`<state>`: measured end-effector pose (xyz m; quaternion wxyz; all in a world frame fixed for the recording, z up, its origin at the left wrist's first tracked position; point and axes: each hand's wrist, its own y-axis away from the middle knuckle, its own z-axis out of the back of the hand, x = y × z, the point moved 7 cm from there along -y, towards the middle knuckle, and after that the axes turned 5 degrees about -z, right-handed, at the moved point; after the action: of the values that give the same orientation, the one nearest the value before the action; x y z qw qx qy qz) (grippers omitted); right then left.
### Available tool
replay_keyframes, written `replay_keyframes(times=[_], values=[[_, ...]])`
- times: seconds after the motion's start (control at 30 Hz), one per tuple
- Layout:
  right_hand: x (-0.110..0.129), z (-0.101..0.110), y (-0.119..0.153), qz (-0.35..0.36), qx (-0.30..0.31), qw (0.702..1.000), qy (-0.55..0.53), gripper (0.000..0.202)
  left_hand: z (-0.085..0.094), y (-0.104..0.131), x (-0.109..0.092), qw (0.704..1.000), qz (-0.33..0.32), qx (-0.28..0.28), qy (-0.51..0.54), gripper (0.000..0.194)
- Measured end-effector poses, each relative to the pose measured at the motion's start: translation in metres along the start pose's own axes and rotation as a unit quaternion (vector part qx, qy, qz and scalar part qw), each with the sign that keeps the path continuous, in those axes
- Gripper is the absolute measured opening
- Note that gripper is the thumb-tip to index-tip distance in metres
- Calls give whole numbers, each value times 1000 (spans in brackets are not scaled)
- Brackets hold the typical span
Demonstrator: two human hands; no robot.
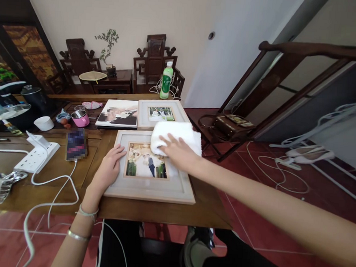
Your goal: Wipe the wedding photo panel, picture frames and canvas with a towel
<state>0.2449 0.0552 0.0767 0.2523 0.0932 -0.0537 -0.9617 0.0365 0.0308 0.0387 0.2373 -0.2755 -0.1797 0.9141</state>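
A pale wooden picture frame [152, 192] lies flat near the front edge of the table, with a photo of a couple in its middle. My left hand [111, 163] rests on its left border, fingers stretched out. On the frame's upper right part sits a folded white cloth [178, 135]. My right hand [178, 150] presses on that cloth from above, fingers spread over it and their tips partly sunk in the fabric. Behind, a second picture frame [143, 108] with an outdoor photo lies partly under or behind the cloth.
A photo album [118, 113] lies behind at left, and a green bottle [166, 82] stands at the table's back edge. To the left are a phone [76, 144] on a cable, a power strip [37, 156], a pink mug [80, 118] and a hair clip [8, 184]. A wooden chair [244, 93] stands right.
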Motion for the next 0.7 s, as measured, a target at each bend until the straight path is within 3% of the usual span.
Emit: replay_keyframes(times=[0.07, 0.17, 0.4, 0.57, 0.7], values=[[-13, -6, -11, -9, -17, 1000, 21, 59, -1, 0, 0, 1000, 3, -2, 2, 41], [-14, -10, -12, -8, -20, 999, 31, 55, -1, 0, 0, 1000, 4, -6, -2, 41], [35, -2, 36, 29, 65, 997, 33, 51, -1, 0, -1, 1000, 1, -11, -11, 41], [68, 11, 73, 70, 149, 986, -27, 60, -1, 0, 0, 1000, 5, -12, -6, 41], [85, 14, 87, 81, 194, 975, -68, 67, 0, 0, -1, 1000, 9, -11, -8, 42]])
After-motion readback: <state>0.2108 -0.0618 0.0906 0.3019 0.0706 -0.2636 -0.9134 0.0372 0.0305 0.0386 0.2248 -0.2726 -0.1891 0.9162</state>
